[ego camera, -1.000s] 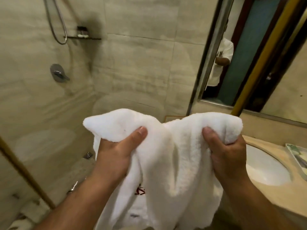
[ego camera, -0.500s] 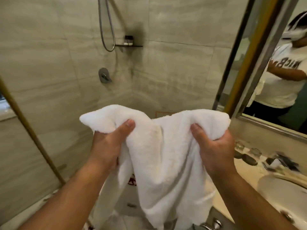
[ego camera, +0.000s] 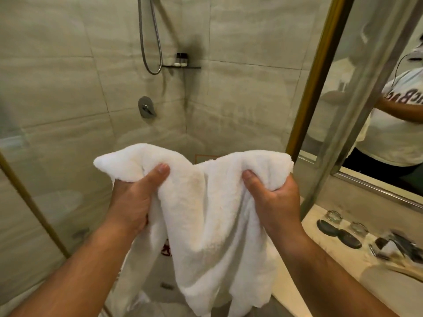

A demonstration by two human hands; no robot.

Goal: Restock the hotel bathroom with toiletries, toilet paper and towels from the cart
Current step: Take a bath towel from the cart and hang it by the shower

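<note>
1. Shifted since earlier frame: shower hose (ego camera: 150, 42), now upper centre; hold unchanged.
2. Left hand (ego camera: 135, 197) and right hand (ego camera: 272, 202) each clamped on top edge of white towel (ego camera: 206, 225), centre frame, hanging loose.
3. Step in hand, judged: towel restock.
4. Next: fold or hang; keep top edge level.

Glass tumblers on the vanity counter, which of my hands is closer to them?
Right. The right hand grips the towel left of the tumblers; the left hand grips its other corner, farther left.
</note>
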